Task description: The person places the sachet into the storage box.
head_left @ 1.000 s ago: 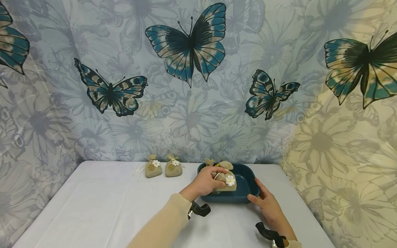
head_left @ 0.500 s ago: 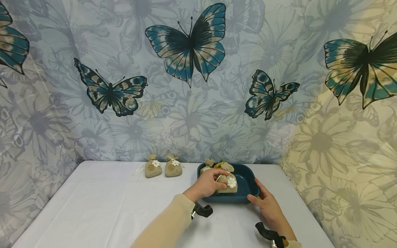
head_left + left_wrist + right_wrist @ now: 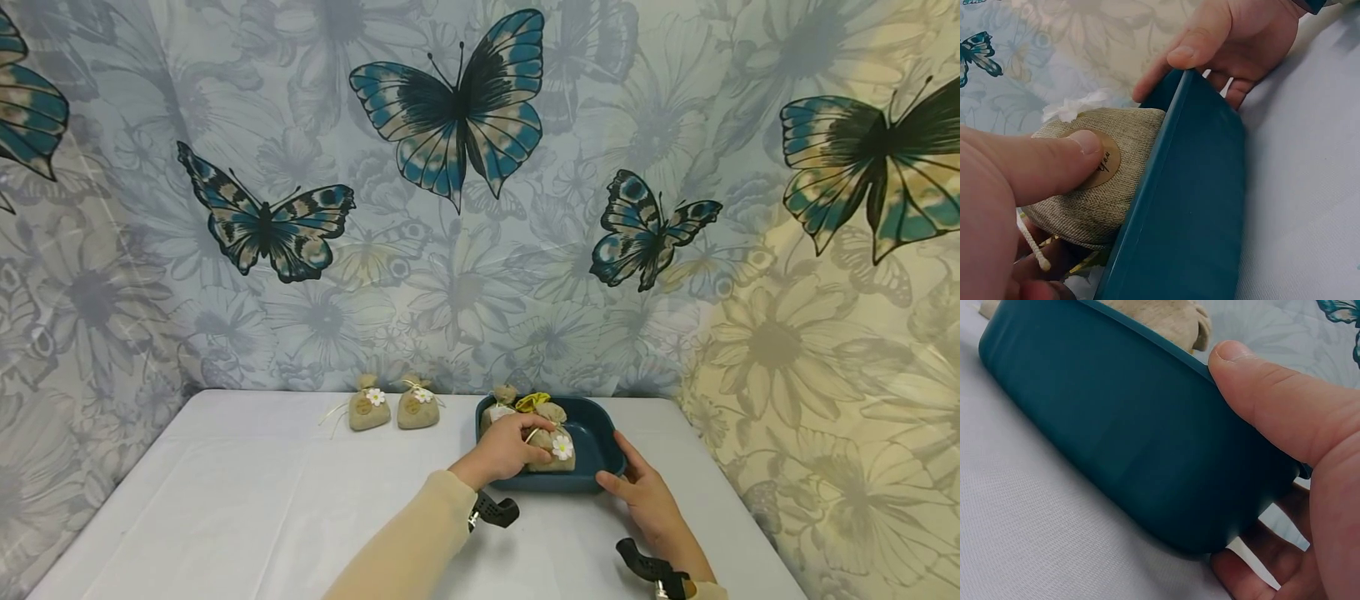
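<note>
My left hand (image 3: pixel 504 450) holds a small burlap sachet (image 3: pixel 552 460) with a white flower and a round tag, low inside the dark teal basin (image 3: pixel 602 450). In the left wrist view the thumb presses the tag of the sachet (image 3: pixel 1125 147), beside the basin wall (image 3: pixel 1179 206). My right hand (image 3: pixel 651 498) grips the basin's right front corner; the right wrist view has its thumb on the rim and fingers around the outside. Another burlap sachet (image 3: pixel 504 398) stands at the basin's back left, beside something yellow (image 3: pixel 533 402), both partly hidden.
Two more burlap sachets with white flowers, one left (image 3: pixel 369 408) and one right (image 3: pixel 418 408), stand near the back edge of the white-covered table (image 3: pixel 240 492). A butterfly-patterned cloth (image 3: pixel 465 275) hangs close behind.
My left hand has moved slightly right and down with the sachet, lowering it in the basin. More of the yellow thing behind shows. The right hand keeps its place on the corner.
</note>
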The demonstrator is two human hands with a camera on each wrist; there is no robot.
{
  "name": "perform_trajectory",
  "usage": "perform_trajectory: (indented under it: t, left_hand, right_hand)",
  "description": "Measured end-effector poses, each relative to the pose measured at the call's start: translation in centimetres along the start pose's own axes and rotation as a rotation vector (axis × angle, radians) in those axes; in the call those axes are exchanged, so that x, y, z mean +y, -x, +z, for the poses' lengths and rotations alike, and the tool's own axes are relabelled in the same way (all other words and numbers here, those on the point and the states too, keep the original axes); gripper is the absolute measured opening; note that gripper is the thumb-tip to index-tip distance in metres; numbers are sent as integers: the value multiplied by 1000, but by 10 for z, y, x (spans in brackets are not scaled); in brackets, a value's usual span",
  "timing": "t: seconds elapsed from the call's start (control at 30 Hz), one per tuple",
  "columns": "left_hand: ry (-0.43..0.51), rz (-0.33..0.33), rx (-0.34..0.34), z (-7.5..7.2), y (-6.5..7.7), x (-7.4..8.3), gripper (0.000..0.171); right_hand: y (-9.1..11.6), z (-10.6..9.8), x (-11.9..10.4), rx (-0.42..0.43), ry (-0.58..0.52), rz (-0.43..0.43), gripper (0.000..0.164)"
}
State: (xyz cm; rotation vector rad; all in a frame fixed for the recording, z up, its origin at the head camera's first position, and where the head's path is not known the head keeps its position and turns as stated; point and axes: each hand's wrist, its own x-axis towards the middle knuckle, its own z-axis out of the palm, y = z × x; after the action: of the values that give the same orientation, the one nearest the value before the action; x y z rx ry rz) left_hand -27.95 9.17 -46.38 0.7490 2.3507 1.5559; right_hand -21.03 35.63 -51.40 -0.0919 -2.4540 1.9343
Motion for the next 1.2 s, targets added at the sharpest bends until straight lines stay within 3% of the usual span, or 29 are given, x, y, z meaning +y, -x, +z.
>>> perform_trajectory:
  t: [0.27,0.47,0.97,1.2]
  left_hand:
    - [-70,8,-4,4,-2,-3,34]
    - [-70,46,39,3,-2,-3,25]
    - [33,37,33,-2,-1,-3,30]
    - [114,1,32,-8,2,2,30]
  right_hand:
    - [0,-1,0,-10,-4,0,90]
    - [1,-1,0,-17,-11,-9,88]
    - [2,0,-1,-6,-2,-22,88]
    - [1,0,1,-17,-21,-28,88]
